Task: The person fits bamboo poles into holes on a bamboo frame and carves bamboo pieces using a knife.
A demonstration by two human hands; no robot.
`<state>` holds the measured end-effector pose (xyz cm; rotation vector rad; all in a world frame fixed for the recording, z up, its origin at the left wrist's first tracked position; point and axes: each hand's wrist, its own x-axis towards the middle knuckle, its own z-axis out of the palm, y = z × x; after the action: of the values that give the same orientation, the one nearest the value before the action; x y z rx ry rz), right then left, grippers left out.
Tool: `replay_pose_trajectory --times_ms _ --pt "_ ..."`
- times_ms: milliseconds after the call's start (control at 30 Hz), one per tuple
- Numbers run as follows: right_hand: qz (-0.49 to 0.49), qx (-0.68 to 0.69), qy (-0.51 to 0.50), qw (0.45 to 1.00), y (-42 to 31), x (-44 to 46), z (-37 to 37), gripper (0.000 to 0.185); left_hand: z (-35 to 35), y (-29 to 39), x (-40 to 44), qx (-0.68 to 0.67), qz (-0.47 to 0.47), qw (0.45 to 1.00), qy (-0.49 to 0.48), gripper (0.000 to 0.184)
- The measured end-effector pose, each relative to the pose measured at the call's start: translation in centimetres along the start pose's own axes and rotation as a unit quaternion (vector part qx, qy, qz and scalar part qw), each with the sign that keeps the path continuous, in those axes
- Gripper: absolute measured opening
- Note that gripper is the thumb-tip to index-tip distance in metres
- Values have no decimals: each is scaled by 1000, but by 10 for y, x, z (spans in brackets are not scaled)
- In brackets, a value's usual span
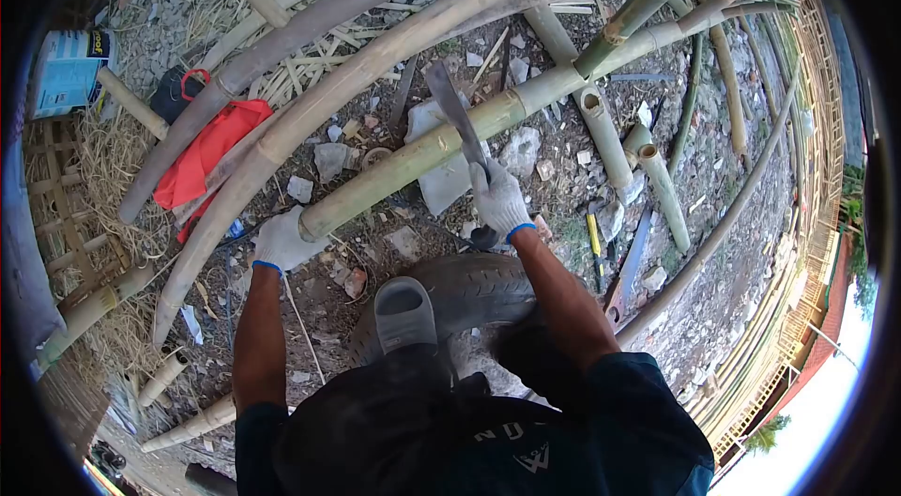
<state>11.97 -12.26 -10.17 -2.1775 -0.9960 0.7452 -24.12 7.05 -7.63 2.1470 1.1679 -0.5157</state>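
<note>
A long green bamboo pole (pixel 404 175) slants up to the right across the ground. At its near end my left hand (pixel 285 241), in a white glove with a blue cuff, is closed on the pole; some fingers are hidden. My right hand (pixel 500 200), gloved the same way, grips a machete (pixel 452 106). Its broad blade points up and crosses in front of the pole, and the dark handle end shows below the fist. I cannot tell whether the blade touches the bamboo. Shorter bamboo pieces (pixel 601 135) support or cross the pole farther along.
Long curved bamboo poles (pixel 310 106) arch across the left and back. A red cloth (pixel 211 149) and a blue-white can (pixel 70 74) are at left. A handsaw (pixel 631 261) and a yellow-handled tool (pixel 594 238) lie at right. A tire (pixel 483 289) is by my slippered foot, amid rubble.
</note>
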Motion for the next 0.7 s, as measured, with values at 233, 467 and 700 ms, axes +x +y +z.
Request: replay_pose_trajectory --times_ms 233,467,700 --pt "33 -121 -41 991 -20 0 -11 31 -3 -1 4 14 -44 998 -48 63" --pt "6 -153 -26 988 -21 -12 -14 33 1 -2 2 20 -36 999 -33 62" --pt "-197 -45 -79 976 -111 -40 -30 48 8 -9 6 14 -14 999 -29 65"
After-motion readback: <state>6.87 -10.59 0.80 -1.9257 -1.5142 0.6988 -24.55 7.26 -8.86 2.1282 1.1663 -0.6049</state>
